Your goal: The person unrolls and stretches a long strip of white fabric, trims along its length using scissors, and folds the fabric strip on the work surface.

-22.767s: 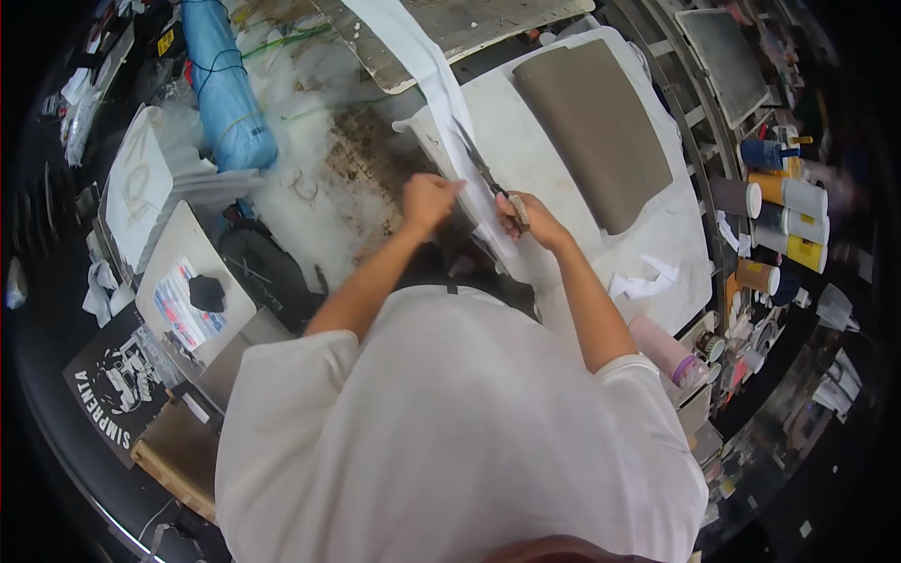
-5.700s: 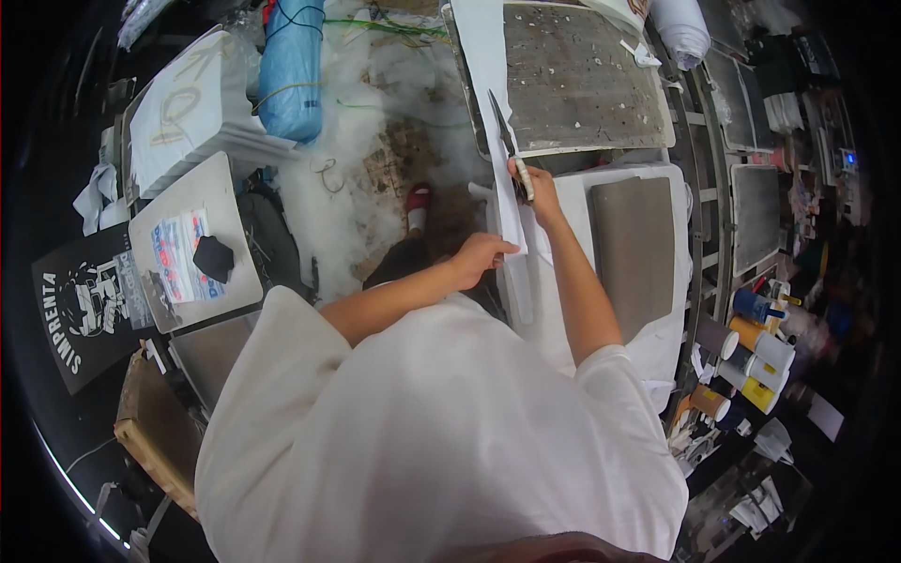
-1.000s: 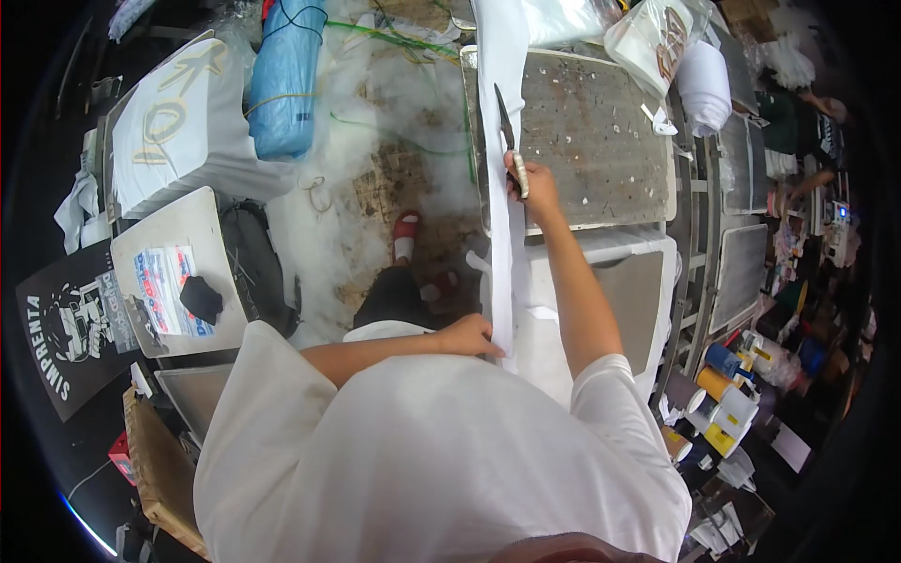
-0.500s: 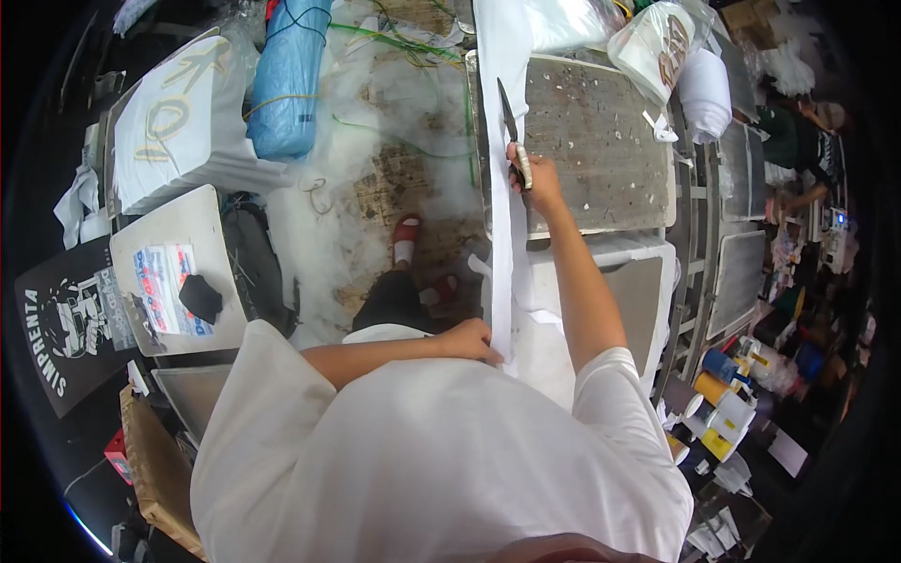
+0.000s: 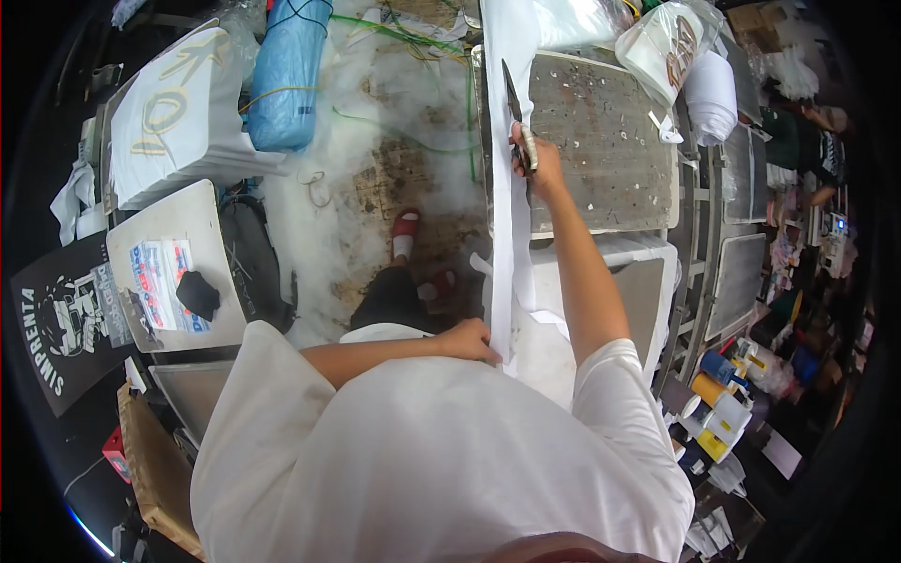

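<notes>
A long strip of white fabric (image 5: 501,253) runs from near my body up along the left edge of the boards. My right hand (image 5: 537,161) grips a pair of scissors (image 5: 514,94) by the handles, arm stretched forward. The dark blades point away from me and lie over the fabric. Close to my body, my left hand (image 5: 469,340) pinches the near end of the strip. More white fabric (image 5: 554,347) lies to the right of the strip.
Under the scissors lies a grey, speckled board (image 5: 601,141). A blue plastic-wrapped roll (image 5: 284,94) and a printed white stack (image 5: 174,117) are at left. Ink containers (image 5: 727,413) stand at right, near metal rails (image 5: 699,235). Another person (image 5: 798,141) is at far right.
My right hand and the scissors have moved slightly forward along the strip. My left hand keeps its hold at the near end. The view has shifted a little.
</notes>
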Demonstrator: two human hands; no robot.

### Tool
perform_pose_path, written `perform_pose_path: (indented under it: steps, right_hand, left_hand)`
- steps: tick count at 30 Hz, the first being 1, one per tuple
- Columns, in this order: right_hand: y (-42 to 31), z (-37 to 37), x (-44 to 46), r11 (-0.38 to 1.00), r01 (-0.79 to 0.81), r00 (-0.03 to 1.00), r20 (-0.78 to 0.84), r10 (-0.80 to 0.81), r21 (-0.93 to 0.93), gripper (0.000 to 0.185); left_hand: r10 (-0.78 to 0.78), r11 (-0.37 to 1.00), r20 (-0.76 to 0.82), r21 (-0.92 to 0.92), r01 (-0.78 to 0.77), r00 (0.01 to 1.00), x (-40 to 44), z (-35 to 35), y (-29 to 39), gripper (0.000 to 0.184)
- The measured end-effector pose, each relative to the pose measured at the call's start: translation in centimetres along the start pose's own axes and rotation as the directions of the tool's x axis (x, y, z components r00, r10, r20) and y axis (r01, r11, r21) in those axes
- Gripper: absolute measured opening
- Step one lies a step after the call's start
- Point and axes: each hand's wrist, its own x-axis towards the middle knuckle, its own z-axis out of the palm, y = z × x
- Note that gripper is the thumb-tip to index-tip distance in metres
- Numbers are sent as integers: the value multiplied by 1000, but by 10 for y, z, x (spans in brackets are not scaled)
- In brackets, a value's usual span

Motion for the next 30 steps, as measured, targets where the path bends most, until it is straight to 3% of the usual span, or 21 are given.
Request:
perform_pose_path:
  steps: [3, 10, 19, 22, 26, 30]
  right_hand:
    - [-6, 1, 11, 999, 21, 1000, -15, -21, 47, 60]
    - [-13, 3, 11, 999, 20, 1000, 11, -19, -34, 59]
    - [-29, 7, 22, 999, 12, 1000, 1, -12, 48, 58]
    - [-31, 7, 23, 1000, 13, 1000, 11, -13, 9, 58]
    - [-28, 7, 30, 997, 31, 1000, 2, -31, -65, 60]
    - [-39, 7, 34, 1000, 20, 1000, 6, -20, -22, 60]
  left_hand:
    - [-24, 1000, 24, 6, 24, 999, -1, -1, 2, 37]
    - [-100, 995, 18, -4, 100, 995, -12, -10, 35, 37]
    - [-36, 998, 60, -42, 39, 998, -6, -5, 16, 31]
    - [-72, 997, 75, 17, 70, 995, -6, -7, 19, 33]
    - [-61, 997, 57, -36, 64, 997, -4, -7, 17, 40]
    - [-79, 997, 54, 20, 78, 995, -3, -4, 10, 41]
